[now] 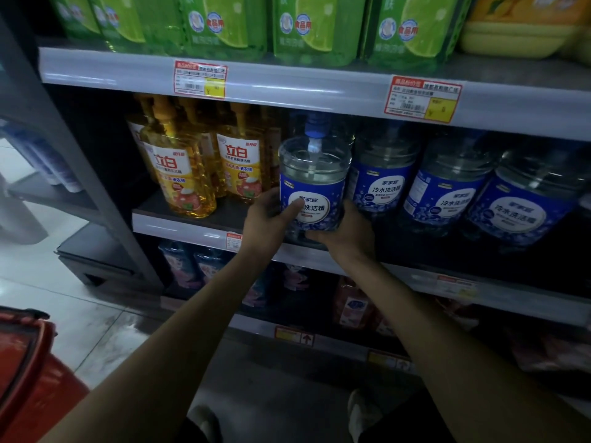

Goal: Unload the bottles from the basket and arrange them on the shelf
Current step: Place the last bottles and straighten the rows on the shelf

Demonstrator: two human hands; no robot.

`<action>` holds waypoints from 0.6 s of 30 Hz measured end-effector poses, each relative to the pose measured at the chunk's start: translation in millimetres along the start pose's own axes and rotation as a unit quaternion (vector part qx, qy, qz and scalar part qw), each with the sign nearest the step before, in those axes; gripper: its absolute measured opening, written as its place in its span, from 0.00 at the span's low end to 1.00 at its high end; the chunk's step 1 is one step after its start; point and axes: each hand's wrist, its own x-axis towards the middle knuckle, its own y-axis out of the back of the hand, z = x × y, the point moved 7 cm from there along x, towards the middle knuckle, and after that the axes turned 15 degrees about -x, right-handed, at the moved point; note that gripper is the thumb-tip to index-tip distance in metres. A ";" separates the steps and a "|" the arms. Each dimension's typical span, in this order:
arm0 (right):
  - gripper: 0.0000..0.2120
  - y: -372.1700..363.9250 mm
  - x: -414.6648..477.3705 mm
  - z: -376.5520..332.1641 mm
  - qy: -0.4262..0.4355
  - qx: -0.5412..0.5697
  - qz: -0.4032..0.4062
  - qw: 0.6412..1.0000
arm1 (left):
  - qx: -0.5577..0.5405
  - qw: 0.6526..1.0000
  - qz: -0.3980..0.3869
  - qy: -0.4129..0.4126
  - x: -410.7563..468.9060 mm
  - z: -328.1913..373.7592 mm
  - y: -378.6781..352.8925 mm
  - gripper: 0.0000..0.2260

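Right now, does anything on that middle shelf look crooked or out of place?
Nothing looks spilled or damaged. The front yellow bottle stands forward of its row, near the shelf edge. The third blue bottle has its label turned partly sideways.

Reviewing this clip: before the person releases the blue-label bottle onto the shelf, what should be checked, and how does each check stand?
1. Left hand grips the blue-label bottle: ok.
2. Right hand holds its lower right side: ok.
3. Bottle upright, label facing out: ok.
4. Base fully on the shelf: cannot tell, the hands hide it.
5. Clear of the yellow bottles: ok, a gap shows.
6. More bottles left in the basket: cannot tell, its inside is out of view.
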 end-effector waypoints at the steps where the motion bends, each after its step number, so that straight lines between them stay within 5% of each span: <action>1: 0.45 0.1 -0.7 -0.1 -0.001 -0.001 0.003 1.000 | 0.001 1.000 -0.003 -0.004 -0.3 0.4 -0.2 0.16; 18: 0.43 -2.6 -1.2 3.3 -0.015 0.013 0.006 1.000 | 0.043 0.999 0.011 -0.027 -5.2 -0.2 -0.6 0.20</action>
